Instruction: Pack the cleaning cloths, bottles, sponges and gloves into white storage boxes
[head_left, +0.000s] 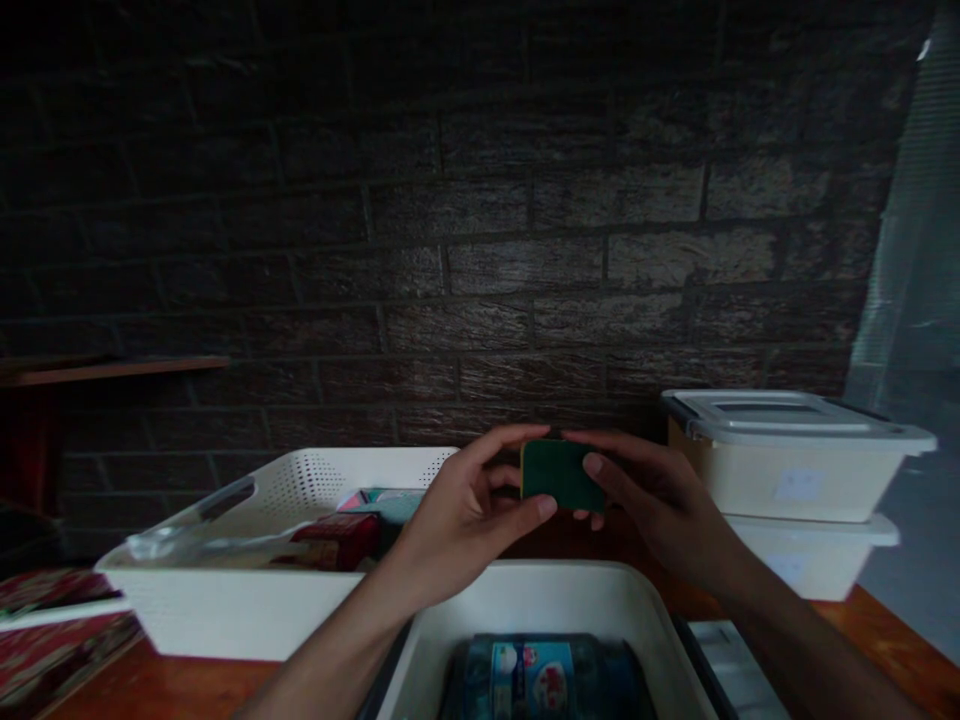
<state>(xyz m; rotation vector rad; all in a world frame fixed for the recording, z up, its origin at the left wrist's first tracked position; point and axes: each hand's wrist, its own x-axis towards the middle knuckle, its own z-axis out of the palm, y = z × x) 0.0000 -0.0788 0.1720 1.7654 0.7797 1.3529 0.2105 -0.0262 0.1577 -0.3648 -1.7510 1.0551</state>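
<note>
Between both hands I hold a small scouring sponge (562, 474), its dark green face toward me and a thin yellow edge at its left. My left hand (487, 490) grips its left side, thumb on the front and fingers behind. At the right end, my right hand (649, 490) pinches it with the thumb on the green face. Below the hands stands a white bin (562, 580), with a bottle (551, 680) with a blue label lying in it. The sponge is in the air above the far rim of this bin.
To the left, a white perforated basket (240, 610) holds a red package (341, 540) and clear plastic. Two stacked lidded storage boxes (799, 470) stand at the right. A dark brick wall (487, 250) rises behind the wooden table (210, 685).
</note>
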